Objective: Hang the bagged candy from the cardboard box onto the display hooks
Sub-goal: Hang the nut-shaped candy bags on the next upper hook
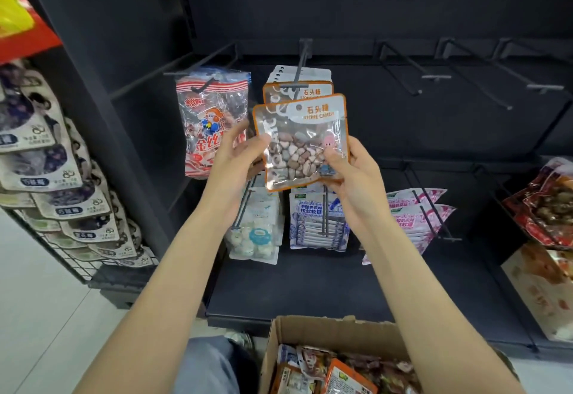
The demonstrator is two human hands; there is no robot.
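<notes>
Both hands held one bag [302,142] of stone candy just in front of the hook [300,68], a little below its tip. The left hand [238,158] gripped the left edge of the bag, thumb on the front and fingers curled behind. The right hand [347,170] pinched the lower right corner, thumb pressed on the clear film. The bag was upright, slightly tilted, and its small hang hole [298,107] at the top was not yet on the hook. Behind it, more bags of the same kind [297,89] hung already on that hook. To the left of the hook a red striped bag [212,120] hung on its own peg, and to the right several hooks [434,77] carried nothing. Far below the hook, the box [328,328] stood with many bags still inside. I judge that the bag was light, but the loose candy pieces made the bottom heavier, so it would swing once hung. The film looked smooth and probably slippery, and soft enough to bend. The printed top band seemed stiffer. I think the better place to hold was near the top, on both sides of the hole, to keep the hole flat and open toward the hook tip. A grip low on the bag would let the top fold away.
</notes>
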